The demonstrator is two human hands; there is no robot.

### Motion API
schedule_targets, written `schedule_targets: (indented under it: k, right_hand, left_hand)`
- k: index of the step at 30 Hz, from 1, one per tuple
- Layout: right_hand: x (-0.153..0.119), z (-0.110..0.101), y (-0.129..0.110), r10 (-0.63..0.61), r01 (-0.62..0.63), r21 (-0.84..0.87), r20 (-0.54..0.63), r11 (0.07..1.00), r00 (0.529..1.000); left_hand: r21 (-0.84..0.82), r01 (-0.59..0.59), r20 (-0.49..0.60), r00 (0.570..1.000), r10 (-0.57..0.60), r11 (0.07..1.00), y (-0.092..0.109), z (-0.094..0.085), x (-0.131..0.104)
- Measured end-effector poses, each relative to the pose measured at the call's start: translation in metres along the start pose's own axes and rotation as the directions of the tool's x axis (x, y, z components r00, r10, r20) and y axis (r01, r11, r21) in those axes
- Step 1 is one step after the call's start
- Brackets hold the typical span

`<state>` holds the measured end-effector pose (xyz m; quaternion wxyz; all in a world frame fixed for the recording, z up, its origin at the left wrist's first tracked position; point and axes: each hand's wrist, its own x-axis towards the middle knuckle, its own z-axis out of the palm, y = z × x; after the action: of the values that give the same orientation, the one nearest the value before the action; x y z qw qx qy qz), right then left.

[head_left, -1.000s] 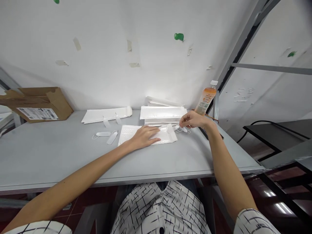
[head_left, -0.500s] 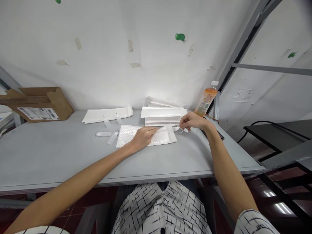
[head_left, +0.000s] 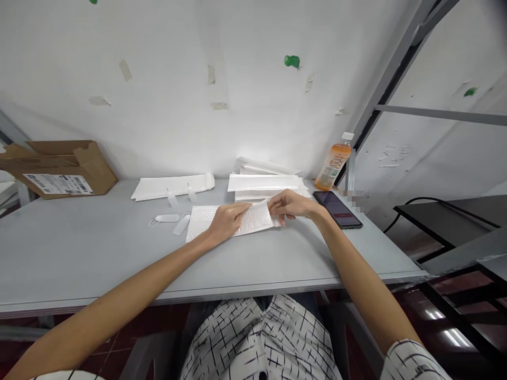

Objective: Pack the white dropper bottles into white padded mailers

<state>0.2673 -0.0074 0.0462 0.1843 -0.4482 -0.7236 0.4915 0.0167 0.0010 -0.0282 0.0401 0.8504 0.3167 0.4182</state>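
Observation:
A white bubble mailer lies flat on the grey table. My left hand is closed on its middle, thumb along the upper edge. At the mailer's right end, by its opening and flap, my right hand has curled fingers partly hidden by the mailer; what they hold does not show. Left of the mailer lie a small white piece with a cord loop and a similar white piece. Behind them are a small translucent piece with a thin tip and another translucent piece.
A stack of white mailers lies behind my hands, and more flat mailers to its left. An orange drink bottle and a phone are at the right. An open cardboard box stands far left against the wall.
My right hand has moved left to the mailer's opening; the small white looped piece near its fingers is no longer visible. The phone is now uncovered. My left hand stays on the mailer.

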Motion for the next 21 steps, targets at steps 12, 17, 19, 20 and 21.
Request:
schedule_targets:
  k: [12,17,19,20,21]
  right_hand:
    - [-0.020,-0.022,-0.009,0.012,-0.052,-0.119,-0.320,0.992,0.947]
    - [-0.038,-0.051,0.014,0.147,-0.303,-0.346,-0.410,0.888,0.900]
    - [-0.039,-0.056,0.023,0.243,-0.375,-0.365,-0.360,0.852,0.901]
    - [-0.039,-0.056,0.025,0.269,-0.387,-0.365,-0.334,0.846,0.903]
    - [-0.038,-0.055,0.026,0.280,-0.388,-0.362,-0.316,0.847,0.907]
  left_hand:
    - [-0.016,0.048,0.028,0.998,-0.048,0.999,0.001,-0.006,0.003]
    - [-0.002,0.059,0.115,0.992,-0.058,0.998,0.001,-0.006,0.003]
    - [0.001,0.060,0.132,0.989,-0.060,0.998,0.002,-0.007,0.003]
    - [0.004,0.059,0.135,0.989,-0.059,0.998,0.002,-0.008,0.004]
    - [0.007,0.056,0.139,0.989,-0.056,0.998,0.003,-0.008,0.004]
